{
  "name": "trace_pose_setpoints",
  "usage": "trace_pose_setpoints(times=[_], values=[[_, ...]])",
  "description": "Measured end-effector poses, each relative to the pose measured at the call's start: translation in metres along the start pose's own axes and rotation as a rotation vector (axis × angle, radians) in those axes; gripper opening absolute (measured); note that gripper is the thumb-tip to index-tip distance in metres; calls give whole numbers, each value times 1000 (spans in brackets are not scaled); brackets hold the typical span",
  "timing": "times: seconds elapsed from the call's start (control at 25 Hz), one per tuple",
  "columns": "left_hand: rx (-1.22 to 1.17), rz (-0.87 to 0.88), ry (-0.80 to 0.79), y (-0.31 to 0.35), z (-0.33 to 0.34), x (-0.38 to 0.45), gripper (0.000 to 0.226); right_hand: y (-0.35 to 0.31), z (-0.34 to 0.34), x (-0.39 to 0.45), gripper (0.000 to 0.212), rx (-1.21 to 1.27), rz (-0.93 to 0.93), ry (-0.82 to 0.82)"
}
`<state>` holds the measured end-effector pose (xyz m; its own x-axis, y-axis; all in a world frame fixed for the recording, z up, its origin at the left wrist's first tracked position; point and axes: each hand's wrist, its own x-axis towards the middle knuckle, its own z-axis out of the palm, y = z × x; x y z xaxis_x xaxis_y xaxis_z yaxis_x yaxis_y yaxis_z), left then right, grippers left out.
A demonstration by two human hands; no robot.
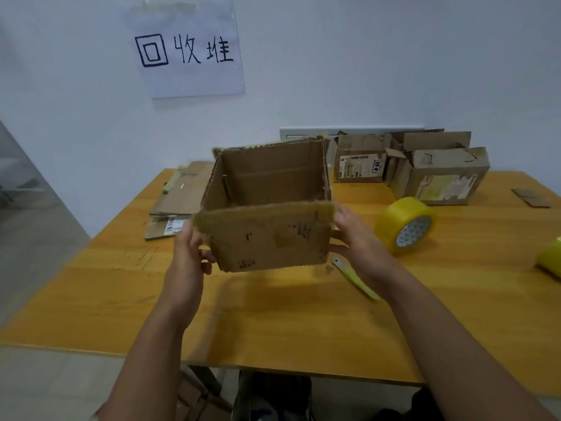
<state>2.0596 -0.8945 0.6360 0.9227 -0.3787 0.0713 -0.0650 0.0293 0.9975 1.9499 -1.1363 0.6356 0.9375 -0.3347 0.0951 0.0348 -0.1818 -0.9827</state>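
Cardboard box (267, 238), lifted off the bench: what are the fingers doing? (Desk)

Left fingers (208, 259) curl round the near left corner. The right fingers (335, 233) close on the right-hand edge, tips hidden behind the card. One grip per side keeps the open top level and facing up. (Photographer)

And the hands behind them? (Desk)

Left hand (189, 247) and right hand (355, 238) sit at matching height, arms stretched forward. The box hangs between them above the middle of the bench (273, 314), clear of the wood, with its shadow just beneath. Top edges are ragged; whether the bottom is closed I cannot tell. (Photographer)

Why hold it up there? (Desk)

My reading: to look it over or turn it before breaking it down. A yellow knife (353, 276) lies on the bench under the right wrist, within easy reach. A yellow tape roll (405, 226) stands on edge just right of that hand, and a second roll (549, 258) sits at the frame's edge. (Photographer)

Further out? (Desk)

Flattened cardboard (182, 192) lies at the far left, below a handwritten wall sign (188, 50). Opened boxes (440, 177) wait at the back right, well apart from the pile. (Photographer)
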Motion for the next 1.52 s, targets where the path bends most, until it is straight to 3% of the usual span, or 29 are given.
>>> trace_pose_setpoints(times=[0.08, 0.12, 0.24, 0.28, 0.44, 0.56, 0.76, 0.92, 1.16, 1.32, 1.4, 1.52], values=[[162, -54, 35, -5, 5, -6, 73, 5, 6, -1, 77, -36, 55, 57], [190, -57, 69, -8, 9, -9, 73, 7, 9, -3, 79, -44, 45, 50], [228, 61, 100, -20, 17, -16, 42, 14, 20, -14, 78, -186, 15, -11], [245, 107, 103, -29, 16, -16, 43, 21, 22, -15, 80, -255, 9, 6], [224, 150, 115, -51, 3, -16, 61, 38, 21, -20, 71, -329, -151, 143], [205, 187, 91, -51, 2, -17, 55, 35, 19, -18, 61, -355, -292, 153], [268, 259, 120, -45, 3, -15, 53, 36, 23, -13, 51, -331, -313, 195], [268, 220, 151, -39, 10, -13, 32, 35, 26, -10, 46, -334, -314, 196], [256, 190, 215, -27, 12, -7, 42, 29, 22, -15, 44, -361, -324, 261], [397, 196, 64, -17, -4, 18, 80, 0, 6, 3, 108, -394, -50, 102], [465, 174, -79, -9, -10, 31, 91, -13, -2, 17, 118, -450, -26, -49], [488, 224, -179, -4, -9, 39, 90, -19, -6, 26, 112, -493, -79, -141]])
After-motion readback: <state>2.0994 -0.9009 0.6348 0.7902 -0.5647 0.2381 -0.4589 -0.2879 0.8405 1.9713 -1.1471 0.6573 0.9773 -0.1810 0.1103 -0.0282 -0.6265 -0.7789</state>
